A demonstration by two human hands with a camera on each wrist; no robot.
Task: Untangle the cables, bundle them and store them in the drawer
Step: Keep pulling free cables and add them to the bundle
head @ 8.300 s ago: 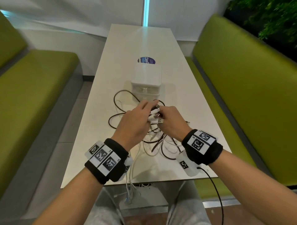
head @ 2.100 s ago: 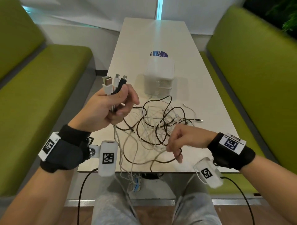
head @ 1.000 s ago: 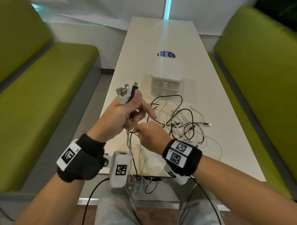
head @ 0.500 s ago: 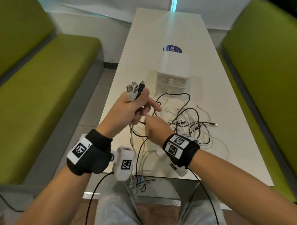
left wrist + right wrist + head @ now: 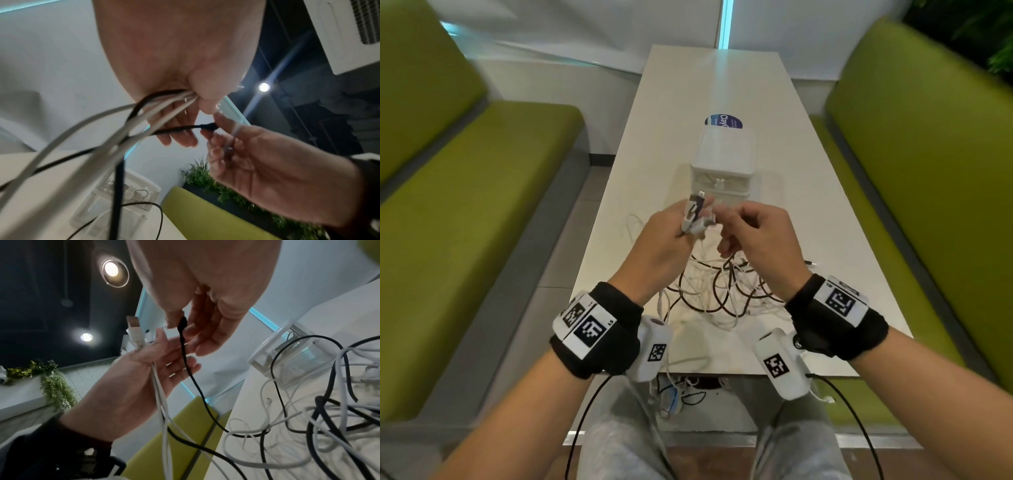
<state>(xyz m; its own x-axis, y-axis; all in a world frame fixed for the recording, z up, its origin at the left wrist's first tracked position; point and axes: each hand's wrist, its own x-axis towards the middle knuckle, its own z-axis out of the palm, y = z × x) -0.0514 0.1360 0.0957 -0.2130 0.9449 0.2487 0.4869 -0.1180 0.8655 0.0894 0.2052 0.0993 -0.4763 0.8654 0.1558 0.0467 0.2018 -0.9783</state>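
Note:
My left hand (image 5: pixel 685 226) grips a bunch of cable ends, white and black plugs (image 5: pixel 697 214) sticking up out of the fist. In the left wrist view its thumb pinches several white cables and a black one (image 5: pixel 180 95). My right hand (image 5: pixel 722 222) is just right of it and pinches the plug of a black cable (image 5: pixel 183 323) between thumb and forefinger. The rest of the cables lie in a tangle (image 5: pixel 722 291) on the white table (image 5: pixel 835 260) under both hands. The small white drawer box (image 5: pixel 722 164) stands behind the hands, its drawers pushed in.
Green benches (image 5: pixel 928 192) run along both sides of the table. A round blue sticker (image 5: pixel 722 121) lies behind the box. Some cables hang over the near table edge (image 5: pixel 671 387) towards my lap.
Both hands have moved up and towards the table's middle, in front of the drawer box. My right hand came up from below the left fist and now pinches a black plug beside the bunch.

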